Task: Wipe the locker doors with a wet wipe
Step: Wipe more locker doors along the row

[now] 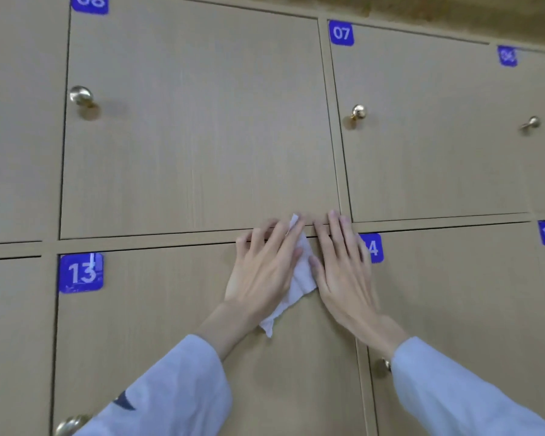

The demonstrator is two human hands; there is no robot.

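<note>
- Wood-grain locker doors [195,121], blue number plates [81,272], brass knobs [82,96].
- Left hand [261,272] and right hand [343,272], fingers straight, press a white wet wipe [302,278] against door 13's top edge.

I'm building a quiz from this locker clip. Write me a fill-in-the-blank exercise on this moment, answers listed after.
1. The wet wipe is pressed flat against the door labelled ____.
2. Both the left hand and the right hand lie with fingers ____ on the wipe.
3. The door straight above the wipe carries the number ____.
4. Each door knob is ____ in colour.

Missing words: 13; straight; 08; gold
</note>
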